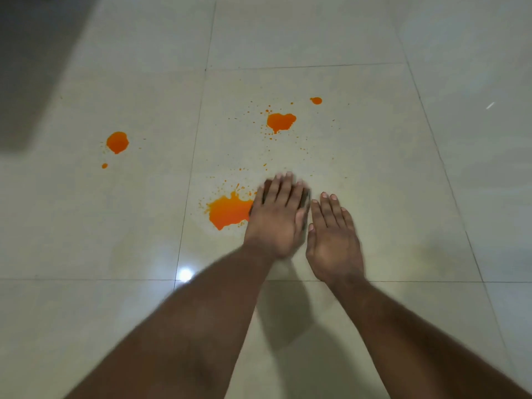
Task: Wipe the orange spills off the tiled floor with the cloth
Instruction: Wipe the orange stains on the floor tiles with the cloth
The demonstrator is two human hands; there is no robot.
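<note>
My left hand point(277, 218) lies flat on a dark cloth point(305, 197), of which only thin edges show around the fingers. The hand is blurred. It sits at the right edge of the largest orange spill point(229, 211). My right hand point(334, 240) rests flat on the floor just to the right, fingers apart, holding nothing. Farther off lie a middle orange spill point(280, 121), a small orange drop point(316, 100) and a left orange spill point(117, 142) with a tiny dot below it. Fine orange specks surround the splashes.
The floor is glossy pale tiles point(374, 156) with thin dark grout lines. A lamp reflection point(185, 274) shines near my left forearm. A dark shadowed area point(34, 67) fills the far left corner.
</note>
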